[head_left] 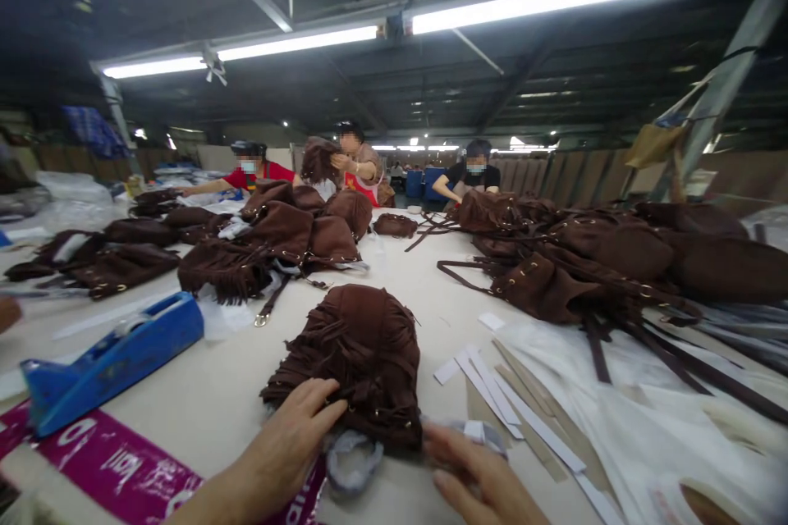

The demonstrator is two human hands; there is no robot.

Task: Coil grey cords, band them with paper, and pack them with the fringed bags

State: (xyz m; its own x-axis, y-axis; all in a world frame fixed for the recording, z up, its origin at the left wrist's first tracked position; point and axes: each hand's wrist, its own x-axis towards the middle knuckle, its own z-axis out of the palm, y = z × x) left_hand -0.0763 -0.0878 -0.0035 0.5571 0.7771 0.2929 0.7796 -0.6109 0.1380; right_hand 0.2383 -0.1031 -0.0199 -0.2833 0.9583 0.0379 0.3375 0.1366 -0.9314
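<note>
Stretches back as a pale bench [227, 381]; carries a fringed brown bag [375, 336], heaped brown bags [628, 250] beyond, white strips [492, 387], and a blue tape dispenser [135, 353] (near end on purple plastic [102, 459]).

The brown bag [382, 328] at the front looks like soft suede or brushed leather, matt and finely napped, with a rough, stringy fringe [301, 353] on one side. The loop [354, 463] just below it is wrapped in thin, wrinkled, pale film with a slight sheen. The heaped bags [628, 250] on the right have the same dull brown finish, and the buckle [262, 319] on the left is shiny, gold-coloured metal. The tape dispenser [123, 353] is hard, blue and scuffed; whether plastic or painted metal is unclear. Beneath it lies glossy, creased purple plastic sheeting [111, 459]. The tabletop [246, 369] is smooth and pale, the strips [489, 390] flat white paper or card, the crumpled wrapping [67, 201] clear, glossy plastic.
</note>
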